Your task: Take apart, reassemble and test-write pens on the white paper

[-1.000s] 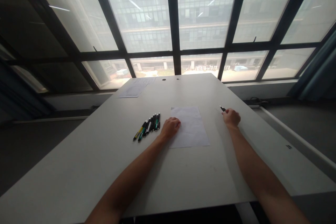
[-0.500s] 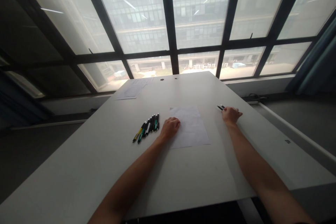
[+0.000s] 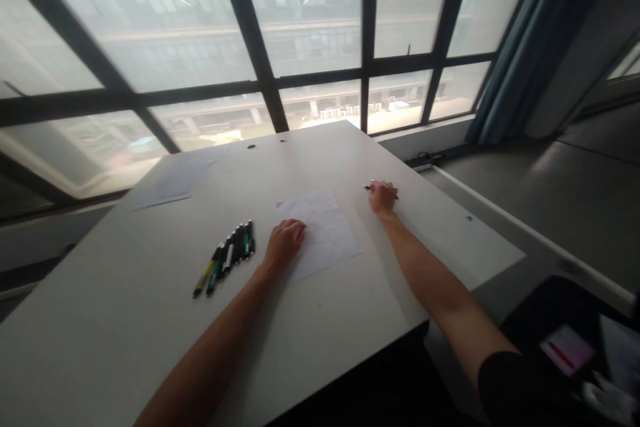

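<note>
My left hand rests on the left part of a white sheet of paper, its fingers curled in and nothing visible in them. To its left several pens lie side by side in a slanted row, mostly black, with yellow, green and white among them. My right hand is on the table beyond the sheet's right edge, closed around a dark pen. The pen's tip sticks out to the left and its end shows at the right. A second small tip shows beside it, mostly hidden by the fingers.
The white table reaches to the large window. More sheets of paper lie at its far left. Two small dark holes are near the far edge. A blue curtain hangs at right; blurred items sit on something dark at lower right.
My view has swung to the right, so the table, pens and sheet sit further left in the picture. Both hands stay at about the same places on the table, the right still holding its pen.
</note>
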Motion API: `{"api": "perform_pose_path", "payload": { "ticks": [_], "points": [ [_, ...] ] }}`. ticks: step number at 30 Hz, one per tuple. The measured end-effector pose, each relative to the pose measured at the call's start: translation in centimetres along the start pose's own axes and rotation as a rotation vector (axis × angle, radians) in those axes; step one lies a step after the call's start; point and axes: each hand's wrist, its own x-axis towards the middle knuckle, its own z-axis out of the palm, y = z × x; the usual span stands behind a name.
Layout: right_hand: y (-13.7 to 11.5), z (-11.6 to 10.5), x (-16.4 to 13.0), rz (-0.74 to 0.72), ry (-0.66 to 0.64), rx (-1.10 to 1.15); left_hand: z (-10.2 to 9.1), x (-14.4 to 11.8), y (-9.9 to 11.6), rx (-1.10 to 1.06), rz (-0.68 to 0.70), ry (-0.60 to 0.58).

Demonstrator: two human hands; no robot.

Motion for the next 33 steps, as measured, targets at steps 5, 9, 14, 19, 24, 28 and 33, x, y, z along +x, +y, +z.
{"api": "perform_pose_path", "payload": {
  "ticks": [5, 9, 14, 19, 24, 28, 33],
  "points": [
    [-2.5, 0.4, -0.7, -0.182, -0.093, 0.048, 0.6, 0.8, -0.7, 0.007, 0.032, -0.017],
    [-3.9, 0.5, -1.5, -0.298, -0.101, 0.076, 0.7, 0.8, -0.5, 0.02, 0.047, -0.037],
    [-4.8, 0.2, -2.1, -0.403, -0.126, 0.116, 0.1, 0.9, -0.5, 0.04, 0.055, -0.051],
    [-5.5, 0.2, -2.3, -0.425, -0.162, 0.134, -2.9, 1.6, -2.5, 0.154, -0.11, 0.06],
    [-6.3, 0.4, -2.7, -0.463, -0.193, 0.171, -7.1, 1.8, -7.4, 0.216, -0.43, 0.007],
    [-6.4, 0.5, -3.0, -0.479, -0.201, 0.204, -10.7, 0.7, -11.6, 0.188, -0.701, -0.127],
    [-6.5, 0.6, -3.1, -0.488, -0.207, 0.233, -13.0, -1.5, -14.5, 0.118, -0.815, -0.175]
  ]
}}
